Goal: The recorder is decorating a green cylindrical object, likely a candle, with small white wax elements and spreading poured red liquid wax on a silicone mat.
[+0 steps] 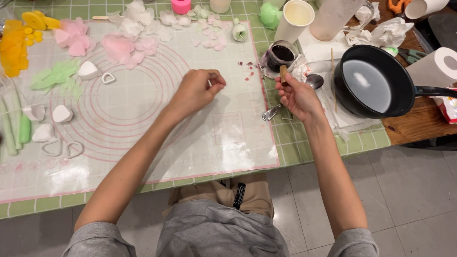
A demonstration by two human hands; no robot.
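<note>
Translucent silicone mat [223, 138] with pink ring markings, laid on a green tiled table [329, 142]; both hands work above it.

Left hand [197, 90]: fingers curled in, thumb and forefinger pinched at the tips; whatever sits between them is too small to tell. Small dark red specks [249, 68] lie on the mat just beyond those fingertips, towards the right.

Right hand [296, 95]: fingers closed round a brown wooden handle [283, 73], its end showing above the thumb. Jar [281, 54] of dark red liquid stands just beyond that handle end. Metal spoon [313, 82] lies beside the knuckles on white paper; a second metal tool [271, 113] lies below the palm at the mat's edge.

Further right of the right fingers: black pan [374, 85] holding pale liquid, paper roll [440, 66] near its handle. Beyond the jar: white cup [294, 19].

Well left of the left fingers: pink petals [121, 48], green leaf pieces [55, 76], yellow pieces [13, 45], white heart-shaped cutters [62, 113]. Pink cup [181, 1] far beyond.
</note>
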